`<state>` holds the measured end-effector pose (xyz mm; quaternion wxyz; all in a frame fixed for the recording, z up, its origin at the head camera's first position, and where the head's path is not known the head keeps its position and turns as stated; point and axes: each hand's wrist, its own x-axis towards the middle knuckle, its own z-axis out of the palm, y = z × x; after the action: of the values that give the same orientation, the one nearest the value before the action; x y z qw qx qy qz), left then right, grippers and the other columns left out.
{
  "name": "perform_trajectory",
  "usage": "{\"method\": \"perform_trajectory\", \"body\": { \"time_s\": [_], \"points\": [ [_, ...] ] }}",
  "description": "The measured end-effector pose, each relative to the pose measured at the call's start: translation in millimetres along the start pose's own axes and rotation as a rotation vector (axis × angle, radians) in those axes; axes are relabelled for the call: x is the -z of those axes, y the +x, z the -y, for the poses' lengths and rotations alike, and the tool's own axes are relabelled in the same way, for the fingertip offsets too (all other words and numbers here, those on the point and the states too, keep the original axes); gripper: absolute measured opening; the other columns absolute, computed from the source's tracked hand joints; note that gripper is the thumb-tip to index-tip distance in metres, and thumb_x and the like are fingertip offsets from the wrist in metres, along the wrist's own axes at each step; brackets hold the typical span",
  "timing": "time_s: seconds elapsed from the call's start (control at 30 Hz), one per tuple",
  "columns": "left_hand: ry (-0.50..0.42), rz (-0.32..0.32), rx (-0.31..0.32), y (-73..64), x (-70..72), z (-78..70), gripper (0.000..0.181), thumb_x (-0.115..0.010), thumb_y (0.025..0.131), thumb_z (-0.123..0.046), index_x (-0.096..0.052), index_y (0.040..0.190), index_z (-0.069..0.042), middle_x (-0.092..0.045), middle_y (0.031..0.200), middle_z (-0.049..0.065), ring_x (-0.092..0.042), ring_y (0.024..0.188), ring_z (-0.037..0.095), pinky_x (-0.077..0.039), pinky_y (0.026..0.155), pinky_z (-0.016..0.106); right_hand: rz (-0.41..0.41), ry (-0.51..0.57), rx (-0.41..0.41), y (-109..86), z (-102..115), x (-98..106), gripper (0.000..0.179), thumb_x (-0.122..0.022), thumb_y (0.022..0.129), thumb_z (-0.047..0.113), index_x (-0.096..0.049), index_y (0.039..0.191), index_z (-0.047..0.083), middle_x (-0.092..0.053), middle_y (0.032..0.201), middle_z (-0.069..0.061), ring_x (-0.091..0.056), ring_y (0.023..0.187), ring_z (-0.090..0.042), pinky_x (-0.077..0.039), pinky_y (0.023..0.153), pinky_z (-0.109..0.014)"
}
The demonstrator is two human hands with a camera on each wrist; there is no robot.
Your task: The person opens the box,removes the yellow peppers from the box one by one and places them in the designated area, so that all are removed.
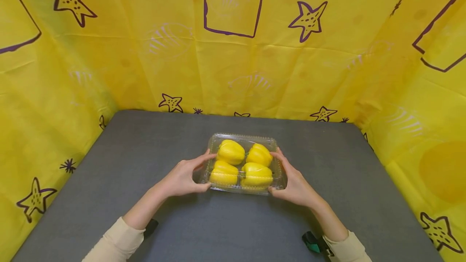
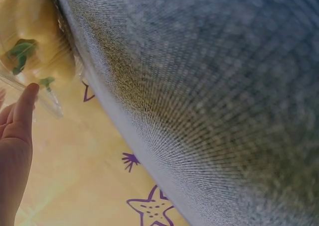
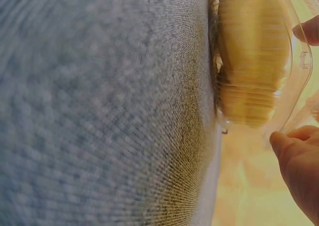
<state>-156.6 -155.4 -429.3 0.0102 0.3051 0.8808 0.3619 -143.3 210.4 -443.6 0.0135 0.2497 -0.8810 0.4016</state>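
Note:
A clear plastic clamshell container (image 1: 244,136) holds several yellow bell peppers (image 1: 231,152) in two rows. My left hand (image 1: 183,177) grips its left side, thumb at the near corner and fingers farther back along the edge. On the opposite side my right hand (image 1: 296,183) holds it the same way. Green stems (image 2: 22,54) show through the plastic in the left wrist view, close to the left fingers. The right wrist view has the thumb and a fingertip at the container's projecting rim (image 3: 304,79), with a pepper (image 3: 251,56) behind the clear wall.
The container is in the middle of a dark grey table (image 1: 233,225). Yellow cloth (image 1: 218,60) printed with purple starfish and pale fish closes in the back and both sides. Dark straps (image 1: 311,241) sit at the wrists by the cream sleeves (image 1: 120,239).

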Motion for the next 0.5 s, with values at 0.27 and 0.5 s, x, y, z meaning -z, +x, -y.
{"method": "perform_trajectory", "body": {
  "time_s": [0.27,0.5],
  "points": [
    [-0.006,-0.007,0.024,0.4,0.1,-1.6,0.078,-0.081,0.076,-0.025,-0.046,0.146,-0.019,-0.036,0.152,0.012,-0.059,0.117,0.025,-0.048,0.095,0.045,-0.003,-0.035,-0.002,1.3,2.1,1.6,0.097,-0.087,0.071,0.026,-0.03,0.15,0.019,-0.013,0.161,-0.015,-0.031,0.139,-0.042,-0.036,0.099,-0.065],
    [0.116,-0.044,-0.003,0.4,-1.6,-4.0,0.077,-0.08,0.074,-0.03,-0.049,0.143,-0.019,-0.04,0.15,0.011,-0.061,0.076,0.009,-0.051,0.07,0.032,-0.028,-0.031,0.027,0.8,2.9,2.8,0.096,-0.088,0.071,0.032,-0.034,0.149,0.018,-0.018,0.16,-0.017,-0.032,0.139,-0.039,-0.037,0.102,-0.059]
  ]
}}
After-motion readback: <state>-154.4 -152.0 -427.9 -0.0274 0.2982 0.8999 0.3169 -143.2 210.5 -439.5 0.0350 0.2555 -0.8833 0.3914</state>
